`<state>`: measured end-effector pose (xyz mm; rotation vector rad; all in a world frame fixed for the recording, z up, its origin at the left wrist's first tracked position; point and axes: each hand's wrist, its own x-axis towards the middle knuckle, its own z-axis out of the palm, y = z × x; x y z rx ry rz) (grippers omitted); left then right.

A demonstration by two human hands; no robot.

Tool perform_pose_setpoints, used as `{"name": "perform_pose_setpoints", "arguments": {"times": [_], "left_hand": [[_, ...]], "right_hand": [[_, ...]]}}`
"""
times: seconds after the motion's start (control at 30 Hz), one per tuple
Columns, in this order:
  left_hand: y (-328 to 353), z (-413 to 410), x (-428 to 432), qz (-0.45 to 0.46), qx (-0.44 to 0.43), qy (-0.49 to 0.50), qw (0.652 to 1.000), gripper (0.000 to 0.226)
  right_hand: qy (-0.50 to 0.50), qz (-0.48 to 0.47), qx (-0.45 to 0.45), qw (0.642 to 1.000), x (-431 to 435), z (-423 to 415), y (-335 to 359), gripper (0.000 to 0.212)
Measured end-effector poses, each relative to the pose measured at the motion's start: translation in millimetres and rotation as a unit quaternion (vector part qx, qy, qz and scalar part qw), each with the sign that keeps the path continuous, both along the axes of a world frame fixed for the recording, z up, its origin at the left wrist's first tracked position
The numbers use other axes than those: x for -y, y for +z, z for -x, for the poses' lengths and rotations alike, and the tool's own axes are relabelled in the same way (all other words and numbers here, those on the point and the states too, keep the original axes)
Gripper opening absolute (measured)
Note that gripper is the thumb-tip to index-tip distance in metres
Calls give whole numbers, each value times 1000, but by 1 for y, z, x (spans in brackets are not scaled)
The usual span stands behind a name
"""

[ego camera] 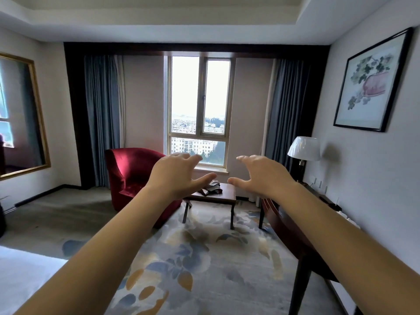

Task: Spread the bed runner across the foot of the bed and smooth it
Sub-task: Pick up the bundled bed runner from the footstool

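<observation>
Both my arms reach straight out in front of me at chest height. My left hand (176, 176) is palm down with relaxed, spread fingers and holds nothing. My right hand (261, 176) mirrors it, thumb pointing inward, also holding nothing. A gap of open air separates the two thumbs. A white corner of the bed (25, 280) shows at the lower left, below my left forearm. No bed runner can be made out in this view.
A red armchair (134, 176) stands ahead on the left beside a small dark side table (223, 194) with crumpled items on it. A wooden desk (293, 235) and a lamp (303, 148) line the right wall. Patterned carpet (193, 258) covers the floor; a window (200, 110) is straight ahead.
</observation>
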<state>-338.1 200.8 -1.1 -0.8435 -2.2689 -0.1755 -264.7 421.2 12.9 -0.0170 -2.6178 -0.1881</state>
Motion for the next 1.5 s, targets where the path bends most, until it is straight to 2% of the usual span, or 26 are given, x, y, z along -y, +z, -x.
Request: {"name": "perform_pose_setpoints", "arguments": {"times": [0.13,0.33,0.63,0.97,1.2,1.5], "left_hand": [[2,59,-15,0,-8,-12,1000,81],[0,152,-34,-2,2,-28,1000,86],[-4,285,-74,8,26,-17,999,79],[0,427,-165,12,39,1,999,79],[6,523,-232,5,50,4,999,71],[1,637,-287,12,38,14,999,73]], "right_hand": [[-4,-6,-8,1000,-12,61,-2,80],[-27,7,-9,1000,-29,153,2,81],[-43,19,-9,999,-73,274,3,78],[-21,28,-13,999,-158,427,-3,75],[-8,17,-6,1000,-224,529,8,72],[7,12,4,1000,-275,645,-1,68]]}}
